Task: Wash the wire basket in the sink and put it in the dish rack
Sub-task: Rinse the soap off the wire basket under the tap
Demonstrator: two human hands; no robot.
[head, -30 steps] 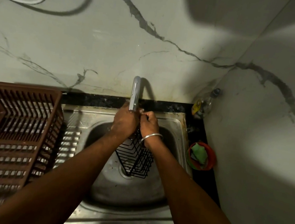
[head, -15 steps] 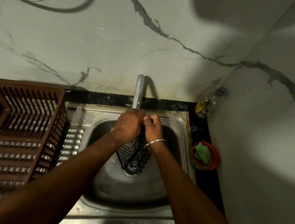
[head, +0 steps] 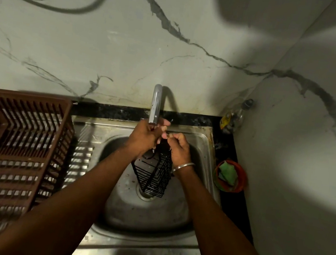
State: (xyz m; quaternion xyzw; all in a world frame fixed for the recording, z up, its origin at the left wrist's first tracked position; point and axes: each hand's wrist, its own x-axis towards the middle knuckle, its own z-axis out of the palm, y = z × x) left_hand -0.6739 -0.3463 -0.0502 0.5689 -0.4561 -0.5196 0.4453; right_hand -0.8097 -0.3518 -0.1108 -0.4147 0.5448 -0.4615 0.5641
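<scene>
Left hand (head: pixel 144 138) and right hand (head: pixel 178 148) clutch the wire basket (head: pixel 154 175) at its top, hiding the rim there; steel sink (head: pixel 90 123), dark counter (head: pixel 196 120), marble wall (head: pixel 131 46).

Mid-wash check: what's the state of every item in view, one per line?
Black wire basket: held tilted over steel sink, unracked.
Left hand: grips basket's top.
Right hand: grips basket's top.
Chrome tap: flow cannot tell.
Brown plastic dish rack: no basket in it.
Orange bowl: holds green scrubber.

The wire basket (head: pixel 153 174) is hanging in the sink (head: pixel 171 218) under the tap (head: pixel 156 104), the dish rack (head: pixel 13 148) sitting left, a bowl (head: pixel 230 176) right.
</scene>
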